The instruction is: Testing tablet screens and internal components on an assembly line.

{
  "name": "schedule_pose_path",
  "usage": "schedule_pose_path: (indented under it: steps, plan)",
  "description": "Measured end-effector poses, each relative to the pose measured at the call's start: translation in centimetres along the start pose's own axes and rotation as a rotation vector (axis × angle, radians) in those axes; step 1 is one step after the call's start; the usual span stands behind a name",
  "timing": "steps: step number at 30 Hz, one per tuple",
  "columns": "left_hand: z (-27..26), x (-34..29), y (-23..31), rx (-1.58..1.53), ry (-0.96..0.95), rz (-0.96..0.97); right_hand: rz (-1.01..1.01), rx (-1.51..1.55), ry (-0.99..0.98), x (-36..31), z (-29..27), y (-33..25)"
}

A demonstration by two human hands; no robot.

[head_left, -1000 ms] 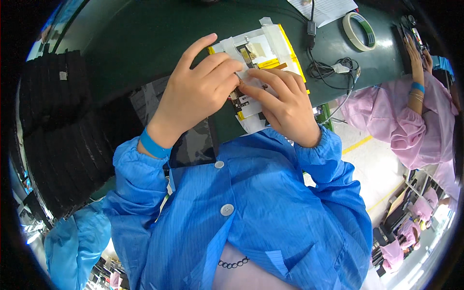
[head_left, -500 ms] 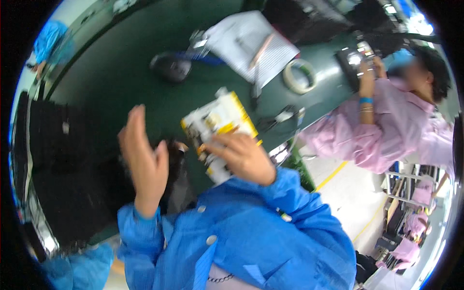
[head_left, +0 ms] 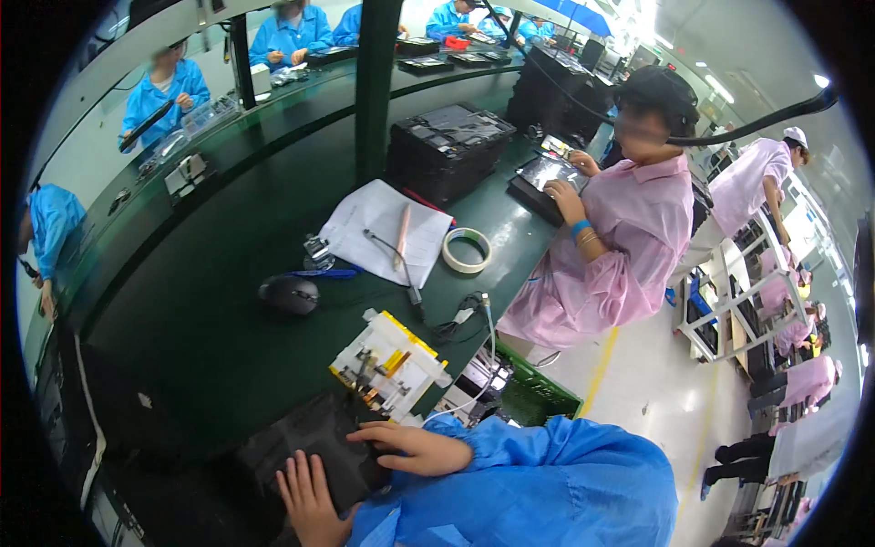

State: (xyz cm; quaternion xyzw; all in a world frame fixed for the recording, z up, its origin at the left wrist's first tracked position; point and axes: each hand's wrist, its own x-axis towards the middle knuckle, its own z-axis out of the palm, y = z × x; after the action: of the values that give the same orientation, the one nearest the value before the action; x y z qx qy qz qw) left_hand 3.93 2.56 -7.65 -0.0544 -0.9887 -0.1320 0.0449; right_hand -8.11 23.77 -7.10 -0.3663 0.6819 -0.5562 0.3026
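Low in the view, my left hand lies with its fingers spread across a flat black panel. My right hand comes in from the right, its fingers stretched out over the panel's right edge; neither hand is wrapped round anything. The panel is so dark that its exact kind and its left edge cannot be made out. Just beyond my right hand sits a white and yellow rectangular pack with small dark and silver parts on top.
On the dark green bench are a black mouse, printed sheets with a pen, a tape roll and a cable. Stacked black units stand behind. A co-worker in pink handles a device at right, beyond a green crate.
My hands have come down from above the bench. The left now rests on the black panel, and the right has left the white and yellow pack. The view has tilted up.
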Motion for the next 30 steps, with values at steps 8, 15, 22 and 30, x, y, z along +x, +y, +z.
schedule_pose_path:
  steps: [8,15,22,30]
  plan:
    - [0.4,-0.8,0.0,0.183,0.098,0.092,0.152,0.655,0.071,0.2,-0.2,-2.4]
    - [-4.8,2.2,-0.7,0.171,0.721,0.017,-0.040,0.735,0.300,0.9,-0.9,-2.0]
    - [-11.2,4.8,-1.7,0.030,1.085,-0.291,0.089,0.734,0.390,1.1,-0.9,1.1]
    - [-14.9,6.5,-1.7,-0.503,0.577,-0.179,-0.260,0.434,0.547,2.7,-4.5,-1.3]
